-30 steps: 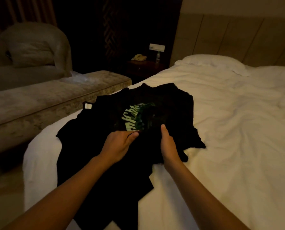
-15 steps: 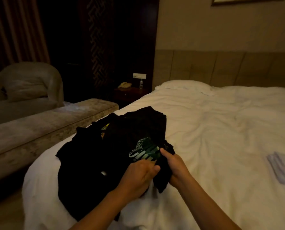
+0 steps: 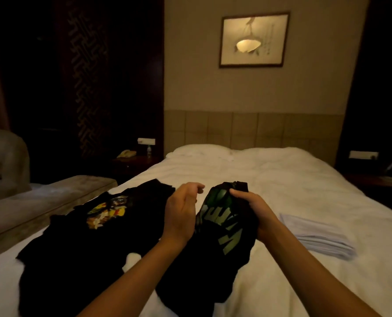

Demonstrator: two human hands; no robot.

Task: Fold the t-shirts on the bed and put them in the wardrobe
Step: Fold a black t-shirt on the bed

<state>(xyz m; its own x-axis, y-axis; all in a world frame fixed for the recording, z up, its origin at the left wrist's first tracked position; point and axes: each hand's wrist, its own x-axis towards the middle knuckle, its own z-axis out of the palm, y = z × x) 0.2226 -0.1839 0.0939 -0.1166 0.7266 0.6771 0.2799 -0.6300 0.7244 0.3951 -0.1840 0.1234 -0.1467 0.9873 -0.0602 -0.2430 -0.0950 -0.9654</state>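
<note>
On the white bed (image 3: 270,186), near its foot: two black t-shirts. Green-lettered t-shirt (image 3: 224,234) lifted and bunched, hanging from the right hand (image 3: 256,211), fingers curled round a gathered edge near the top, lower part trailing down onto the sheet. Left hand (image 3: 182,209) just beside it, palm turned toward the cloth, fingers loosely bent, holding nothing and apparently not touching the fabric. Second black t-shirt (image 3: 103,216), with a yellow print, lying spread and unfolded to the left, partly under the left forearm. Folded pale cloth (image 3: 320,239) resting flat farther right on the bed. No wardrobe in view. Judged step: picking out the green-lettered shirt to begin its fold, nothing yet folded of the two dark ones. Next move likely calls for a second grip by the left hand on the opposite shoulder or hem, then shaking out and laying flat on a bare stretch of sheet, clear of the other shirt. Dim light, black cloth: seams and edges hard to find, twisted folds easily missed.
</note>
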